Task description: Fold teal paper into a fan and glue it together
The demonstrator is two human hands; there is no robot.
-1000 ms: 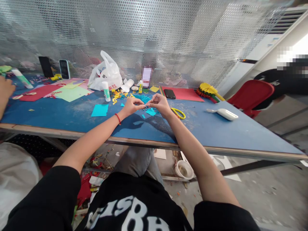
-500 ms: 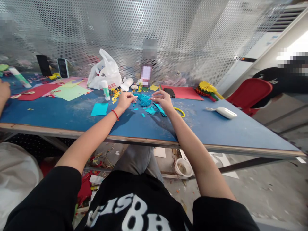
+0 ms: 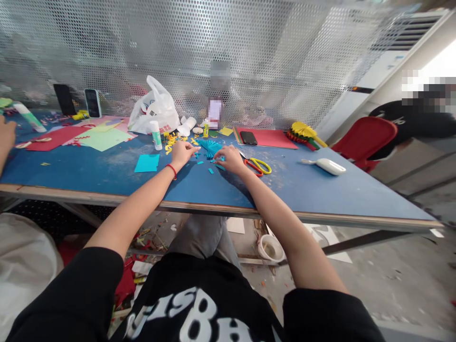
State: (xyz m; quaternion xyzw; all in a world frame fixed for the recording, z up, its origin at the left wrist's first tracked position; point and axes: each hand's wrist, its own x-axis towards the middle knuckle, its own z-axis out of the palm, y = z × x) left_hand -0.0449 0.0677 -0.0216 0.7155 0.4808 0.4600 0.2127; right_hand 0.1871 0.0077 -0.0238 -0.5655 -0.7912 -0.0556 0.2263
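Both hands have come down from the raised pinch of a second ago and now rest on the table beside the paper fan.

The left hand (image 3: 183,153) lies released, palm down, its fingertips (image 3: 195,149) reaching to the left edge of the teal paper fan (image 3: 210,146), which lies flat on the blue table (image 3: 313,190), just far of the two hands. The right hand (image 3: 231,159) has slid nearer and sits palm down over teal paper scraps (image 3: 211,170); its fingers are curled, and I cannot tell whether they grasp a scrap. Scissors (image 3: 257,165) lie just right of that hand. A teal paper square (image 3: 147,163) lies left of the left hand, with a glue stick (image 3: 156,134) beyond it. At the far left edge, another person's hand (image 3: 5,135) rests on the table.
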